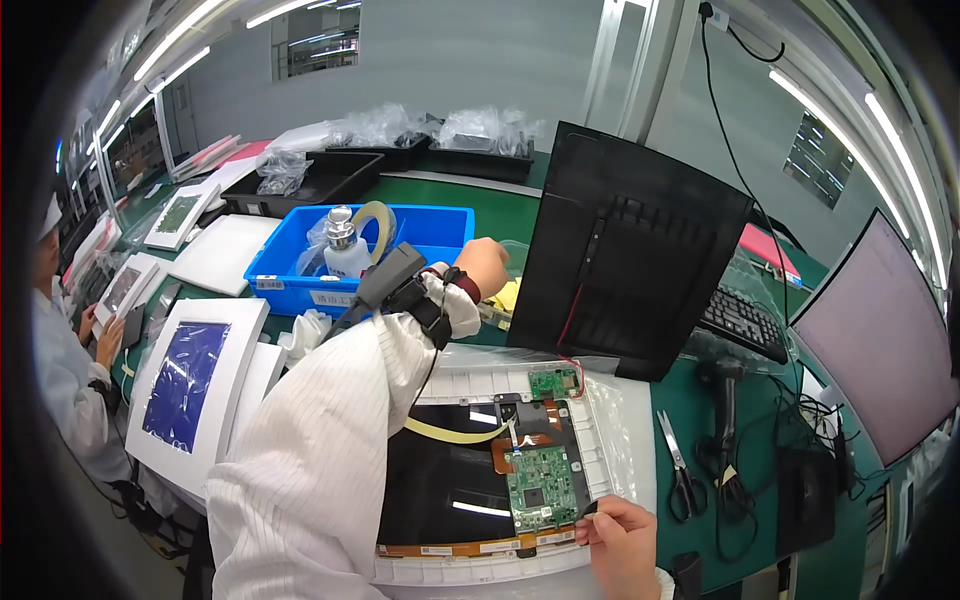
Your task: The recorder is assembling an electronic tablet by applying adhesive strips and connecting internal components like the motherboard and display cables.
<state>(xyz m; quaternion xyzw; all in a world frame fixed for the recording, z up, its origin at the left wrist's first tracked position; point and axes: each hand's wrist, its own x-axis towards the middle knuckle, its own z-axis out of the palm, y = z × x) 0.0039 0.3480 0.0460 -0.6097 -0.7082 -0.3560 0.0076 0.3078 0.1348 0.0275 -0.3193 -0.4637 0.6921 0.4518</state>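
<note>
My left hand (482,265) reaches over a clear plastic box (518,262) with yellow pieces (507,296) in it; its fingers are turned away from view. A dark strapped device (395,280) sits on that wrist. My right hand (622,545) pinches a small black piece (590,509) at the lower right corner of a green circuit board (541,487). That board lies on the back of an opened display panel (440,470) with a white frame. A smaller green board (554,383) sits at its upper edge. A pale yellow strip (455,432) curves across the panel.
A black cover (630,250) stands upright behind the panel, with a red wire. To the left is a blue bin (290,262) holding a metal-topped bottle (345,245) and tape roll. Scissors (680,470), a handheld scanner (722,420), keyboard (745,325) and monitor (880,330) are right. A co-worker (70,370) works far left.
</note>
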